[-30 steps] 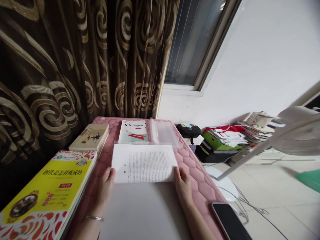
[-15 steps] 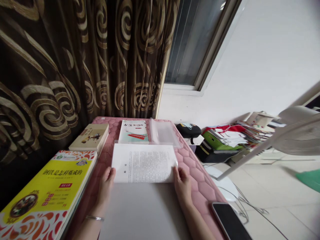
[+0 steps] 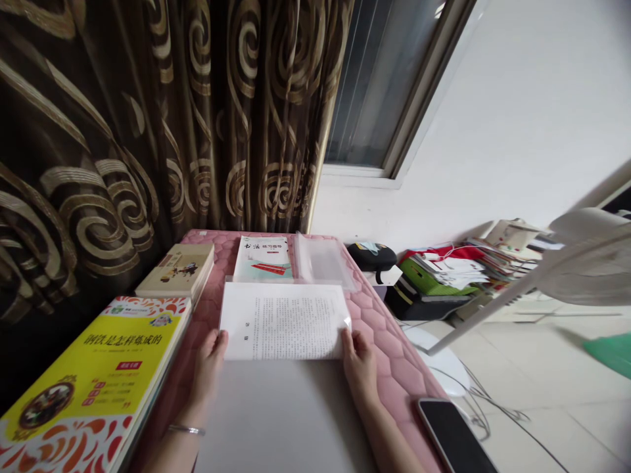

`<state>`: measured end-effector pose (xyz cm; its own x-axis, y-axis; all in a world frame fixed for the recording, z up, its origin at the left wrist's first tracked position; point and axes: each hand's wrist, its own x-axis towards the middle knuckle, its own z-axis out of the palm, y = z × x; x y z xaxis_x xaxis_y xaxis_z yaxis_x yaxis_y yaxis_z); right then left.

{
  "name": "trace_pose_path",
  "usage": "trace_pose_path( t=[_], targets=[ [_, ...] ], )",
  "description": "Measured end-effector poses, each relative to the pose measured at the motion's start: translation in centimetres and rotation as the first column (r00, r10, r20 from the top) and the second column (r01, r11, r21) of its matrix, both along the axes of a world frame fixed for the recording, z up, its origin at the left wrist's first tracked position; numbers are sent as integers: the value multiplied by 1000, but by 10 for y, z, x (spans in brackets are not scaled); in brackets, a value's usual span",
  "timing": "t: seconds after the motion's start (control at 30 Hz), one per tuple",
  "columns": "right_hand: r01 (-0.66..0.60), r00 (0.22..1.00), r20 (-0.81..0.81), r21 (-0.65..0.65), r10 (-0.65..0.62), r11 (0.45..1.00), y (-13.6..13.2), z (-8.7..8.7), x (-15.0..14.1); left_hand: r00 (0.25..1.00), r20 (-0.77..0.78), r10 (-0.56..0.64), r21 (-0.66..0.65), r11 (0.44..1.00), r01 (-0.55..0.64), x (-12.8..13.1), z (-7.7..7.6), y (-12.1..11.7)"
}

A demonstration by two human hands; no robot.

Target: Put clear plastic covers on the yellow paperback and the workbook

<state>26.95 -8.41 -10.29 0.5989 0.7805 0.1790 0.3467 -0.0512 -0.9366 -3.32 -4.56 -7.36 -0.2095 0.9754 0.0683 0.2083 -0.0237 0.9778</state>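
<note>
An open book (image 3: 288, 322) lies across the middle, its printed page at the far side and a plain grey cover or flap (image 3: 286, 414) nearer me. Clear plastic shines along the page's edges. My left hand (image 3: 211, 361) closes on the book's left edge, thumb on top. On the right edge, my right hand (image 3: 361, 364) grips in the same way; the fingers beneath are hidden. Just beyond the book are a calligraphy workbook (image 3: 263, 258) and clear plastic sleeves (image 3: 323, 261).
Left of the book are a thick yellow book (image 3: 98, 374) and a stack with a beige book (image 3: 177, 268). A phone (image 3: 456, 437) rests at the right edge of the pink quilted surface (image 3: 387, 348). A white fan (image 3: 582, 259) and cables are beyond it.
</note>
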Motion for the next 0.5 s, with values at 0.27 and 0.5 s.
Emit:
trace_pose_path(
  t=[0.27, 0.5],
  targets=[
    [-25, 997, -69, 80, 30, 997, 1, -2, 1, 1000, 10, -16, -14, 1000, 17, 1, 1, 0],
    [4, 1000, -17, 75, -3, 997, 2, 0, 0, 997, 71, -35, -30, 999, 37, -5, -7, 2]
  ],
)
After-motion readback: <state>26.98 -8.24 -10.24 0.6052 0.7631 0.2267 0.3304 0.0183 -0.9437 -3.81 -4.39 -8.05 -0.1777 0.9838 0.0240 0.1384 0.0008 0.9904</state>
